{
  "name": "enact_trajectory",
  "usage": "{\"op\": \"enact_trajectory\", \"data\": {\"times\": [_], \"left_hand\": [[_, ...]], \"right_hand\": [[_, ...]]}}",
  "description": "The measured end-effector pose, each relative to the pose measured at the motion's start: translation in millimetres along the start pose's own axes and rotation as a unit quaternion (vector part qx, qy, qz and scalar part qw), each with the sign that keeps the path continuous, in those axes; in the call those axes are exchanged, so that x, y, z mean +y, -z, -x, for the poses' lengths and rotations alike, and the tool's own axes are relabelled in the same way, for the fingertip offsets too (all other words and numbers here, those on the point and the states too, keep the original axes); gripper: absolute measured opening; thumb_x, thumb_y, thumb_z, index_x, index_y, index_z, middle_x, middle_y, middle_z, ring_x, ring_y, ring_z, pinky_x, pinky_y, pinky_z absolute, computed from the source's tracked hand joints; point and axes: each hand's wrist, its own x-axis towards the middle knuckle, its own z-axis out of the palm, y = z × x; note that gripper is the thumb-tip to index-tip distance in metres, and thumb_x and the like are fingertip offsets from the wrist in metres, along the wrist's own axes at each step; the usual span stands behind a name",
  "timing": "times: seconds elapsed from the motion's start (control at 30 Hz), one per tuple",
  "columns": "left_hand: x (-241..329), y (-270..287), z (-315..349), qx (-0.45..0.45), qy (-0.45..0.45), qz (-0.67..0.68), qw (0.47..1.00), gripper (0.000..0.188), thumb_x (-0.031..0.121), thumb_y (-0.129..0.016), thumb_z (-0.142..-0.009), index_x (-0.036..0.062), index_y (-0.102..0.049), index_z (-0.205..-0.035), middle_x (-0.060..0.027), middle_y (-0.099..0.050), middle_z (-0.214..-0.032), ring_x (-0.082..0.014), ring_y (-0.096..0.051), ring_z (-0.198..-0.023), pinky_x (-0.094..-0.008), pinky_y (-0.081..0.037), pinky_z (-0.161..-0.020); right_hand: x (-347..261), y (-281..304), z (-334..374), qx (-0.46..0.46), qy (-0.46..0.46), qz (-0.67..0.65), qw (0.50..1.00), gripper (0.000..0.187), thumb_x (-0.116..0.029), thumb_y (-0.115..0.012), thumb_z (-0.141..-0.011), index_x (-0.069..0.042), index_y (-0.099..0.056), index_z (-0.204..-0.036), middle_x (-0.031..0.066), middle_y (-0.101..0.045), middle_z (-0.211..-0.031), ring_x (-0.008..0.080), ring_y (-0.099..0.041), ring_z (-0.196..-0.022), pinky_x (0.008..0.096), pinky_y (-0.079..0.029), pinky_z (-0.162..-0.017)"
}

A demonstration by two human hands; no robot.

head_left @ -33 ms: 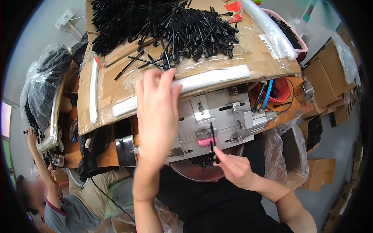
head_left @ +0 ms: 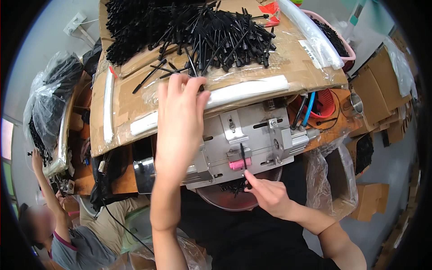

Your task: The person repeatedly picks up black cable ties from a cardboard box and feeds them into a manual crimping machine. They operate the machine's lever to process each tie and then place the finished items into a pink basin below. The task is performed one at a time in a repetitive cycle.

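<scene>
My right hand point(head_left: 270, 197) pinches a slim black wand point(head_left: 243, 155), held upright across a small pink block point(head_left: 240, 164) on the metal machine point(head_left: 229, 118). Its lower end is partly covered by my fingers. My left hand point(head_left: 180, 110) reaches over the cardboard's near edge, fingers curled and thumb apart. A dark wand end shows between that thumb and forefinger, but no firm grip is visible. Just beyond lies a loose pile of black wands point(head_left: 225, 40) with thicker ends, on the cardboard sheet point(head_left: 310, 76).
Below the machine's front edge sits a clear bowl point(head_left: 220, 204) with black pieces. A red basket point(head_left: 325, 103) and metal cup point(head_left: 356, 103) stand at right, past blue and black hoses point(head_left: 309, 109). At far left, a co-worker's hand point(head_left: 37, 163) touches black pieces near a plastic bag.
My left hand has moved slightly toward me and down over the cardboard edge. The wand in my right hand has shifted a little left.
</scene>
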Motion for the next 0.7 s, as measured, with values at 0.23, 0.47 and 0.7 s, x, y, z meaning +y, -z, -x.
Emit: {"op": "enact_trajectory", "data": {"times": [0.23,0.47,0.7], "left_hand": [[-20.7,17.9,-20.3,-0.091,0.001,0.036,0.995,0.017,0.005,-0.069,-0.079,0.0027,-0.065,-0.095,-0.0108,-0.06,-0.092,-0.0305,-0.052,-0.093,-0.0386,-0.042,-0.086],[-7.2,19.7,10.4,0.068,-0.046,0.035,0.996,0.018,-0.004,-0.066,-0.078,0.003,-0.063,-0.095,-0.0107,-0.062,-0.092,-0.0299,-0.056,-0.092,-0.0383,-0.044,-0.082],[63.6,-2.9,139.8,-0.047,0.045,0.047,0.997,0.071,-0.01,-0.069,-0.073,-0.0054,-0.045,-0.14,-0.0136,-0.057,-0.097,-0.03,-0.054,-0.088,-0.0406,-0.043,-0.084]], "right_hand": [[8.5,-15.3,-7.7,-0.006,0.004,0.014,1.0,0.058,0.003,-0.069,-0.078,0.007,-0.052,-0.132,0.0104,-0.066,-0.081,0.0212,-0.066,-0.066,0.0327,-0.052,-0.058],[2.1,62.6,-95.3,-0.029,0.133,0.214,0.967,0.055,-0.008,-0.067,-0.075,-0.002,-0.058,-0.129,0.0019,-0.056,-0.076,0.0147,-0.061,-0.06,0.0309,-0.047,-0.048],[62.0,71.9,-249.9,0.0,0.232,0.381,0.895,0.007,-0.01,-0.064,-0.077,-0.006,-0.059,-0.078,0.0125,-0.066,-0.07,0.0268,-0.07,-0.071,0.0393,-0.053,-0.057]]}}
